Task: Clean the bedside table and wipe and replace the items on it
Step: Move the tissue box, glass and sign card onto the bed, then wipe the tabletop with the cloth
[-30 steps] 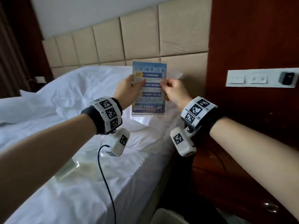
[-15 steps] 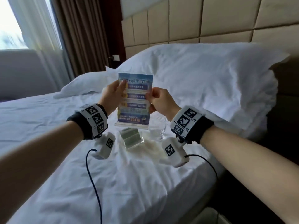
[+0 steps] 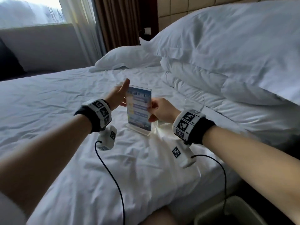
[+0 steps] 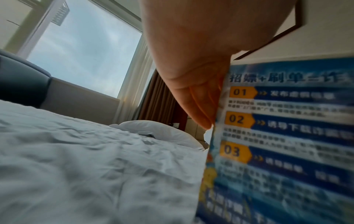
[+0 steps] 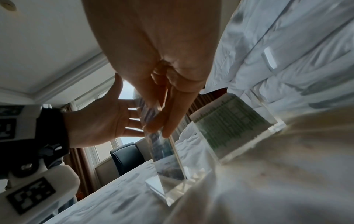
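A clear acrylic sign holder [image 3: 139,108] with a blue leaflet stands upright on the white bed sheet [image 3: 65,103], its base on the sheet. My right hand [image 3: 160,111] pinches its right edge between thumb and fingers; the right wrist view shows that grip on the sign holder [image 5: 162,148]. My left hand [image 3: 118,95] is flat beside the left edge, fingers straight and touching it. In the left wrist view the leaflet [image 4: 287,136] fills the right side. A second acrylic stand [image 5: 229,121] with green print lies just behind, beside a clear drinking glass [image 3: 194,101].
A cream cloth [image 3: 164,132] lies under the right wrist. Big white pillows [image 3: 227,46] are piled at the right, a smaller pillow [image 3: 126,57] at the far side. A white bin [image 3: 227,213] stands by the bed's near corner. Wrist cables trail over the sheet.
The view swung from the bedside wall to the bed. The sign holder came down from mid-air onto the sheet. My left hand let go of it and opened.
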`<state>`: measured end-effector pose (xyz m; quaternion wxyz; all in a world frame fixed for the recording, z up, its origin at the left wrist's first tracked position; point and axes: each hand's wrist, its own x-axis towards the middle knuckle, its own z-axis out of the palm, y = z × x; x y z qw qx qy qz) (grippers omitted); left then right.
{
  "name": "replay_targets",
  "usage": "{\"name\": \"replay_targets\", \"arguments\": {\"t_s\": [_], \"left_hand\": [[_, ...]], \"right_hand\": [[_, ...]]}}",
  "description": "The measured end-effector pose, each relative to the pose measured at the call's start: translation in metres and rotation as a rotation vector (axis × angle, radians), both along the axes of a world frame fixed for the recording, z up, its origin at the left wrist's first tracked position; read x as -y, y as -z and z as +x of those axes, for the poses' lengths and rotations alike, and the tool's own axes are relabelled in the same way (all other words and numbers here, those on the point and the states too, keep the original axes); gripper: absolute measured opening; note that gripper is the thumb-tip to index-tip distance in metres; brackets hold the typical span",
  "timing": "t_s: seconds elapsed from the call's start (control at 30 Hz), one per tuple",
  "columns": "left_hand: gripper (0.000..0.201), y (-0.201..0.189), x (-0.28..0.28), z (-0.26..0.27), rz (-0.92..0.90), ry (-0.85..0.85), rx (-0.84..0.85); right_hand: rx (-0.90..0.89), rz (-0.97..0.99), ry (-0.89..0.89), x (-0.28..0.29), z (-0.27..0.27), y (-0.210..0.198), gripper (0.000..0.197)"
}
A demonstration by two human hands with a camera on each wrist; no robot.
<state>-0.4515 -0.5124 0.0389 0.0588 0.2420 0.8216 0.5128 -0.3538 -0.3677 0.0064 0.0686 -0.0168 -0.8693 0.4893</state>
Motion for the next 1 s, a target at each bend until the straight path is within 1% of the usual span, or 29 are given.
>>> {"name": "replay_targets", "arguments": {"t_s": [0.07, 0.17, 0.23, 0.33, 0.4, 0.47, 0.53, 0.63, 0.67, 0.77, 0.83, 0.9, 0.93, 1.0], "left_hand": [[0.047, -0.001, 0.004, 0.003, -0.003, 0.000, -0.004], [0.043, -0.012, 0.001, 0.011, 0.020, -0.024, -0.049], [0.039, -0.023, -0.003, 0.016, 0.000, -0.072, -0.155], [0.033, -0.037, -0.009, 0.022, -0.091, -0.172, -0.346], [0.036, -0.045, -0.018, 0.028, -0.156, -0.193, -0.404], [0.032, -0.050, -0.035, 0.040, -0.230, -0.179, -0.453], [0.028, -0.054, -0.060, 0.060, -0.272, -0.105, -0.500], [0.026, -0.052, -0.110, 0.101, -0.257, 0.098, -0.537], [0.026, -0.050, -0.124, 0.112, -0.260, 0.142, -0.545], [0.023, -0.033, -0.164, 0.149, -0.365, 0.253, -0.503], [0.017, -0.012, -0.189, 0.172, -0.398, 0.383, -0.417], [0.022, 0.012, -0.213, 0.196, -0.442, 0.506, -0.351], [0.022, 0.025, -0.225, 0.206, -0.473, 0.557, -0.329], [0.015, 0.054, -0.248, 0.229, -0.558, 0.648, -0.281]], "right_hand": [[0.013, -0.025, -0.040, -0.001, 0.005, 0.000, 0.016], [0.018, -0.019, -0.022, -0.004, 0.014, -0.006, 0.008], [0.003, -0.024, 0.006, -0.007, 0.021, -0.012, 0.007], [-0.017, -0.037, 0.007, -0.016, 0.037, -0.018, 0.007], [-0.015, -0.045, -0.006, -0.027, 0.052, -0.020, 0.001], [0.009, -0.039, -0.025, -0.041, 0.071, -0.021, 0.009], [0.033, -0.018, -0.019, -0.058, 0.090, -0.020, 0.013], [0.063, 0.031, 0.042, -0.086, 0.125, -0.013, 0.010], [0.076, 0.047, 0.066, -0.096, 0.133, -0.009, 0.010], [0.134, 0.063, 0.162, -0.129, 0.162, 0.010, 0.012], [0.192, 0.059, 0.236, -0.151, 0.185, 0.030, 0.017], [0.267, 0.040, 0.315, -0.170, 0.210, 0.054, 0.022], [0.294, 0.036, 0.352, -0.178, 0.220, 0.064, 0.023], [0.333, 0.065, 0.423, -0.197, 0.244, 0.089, 0.025]]}}
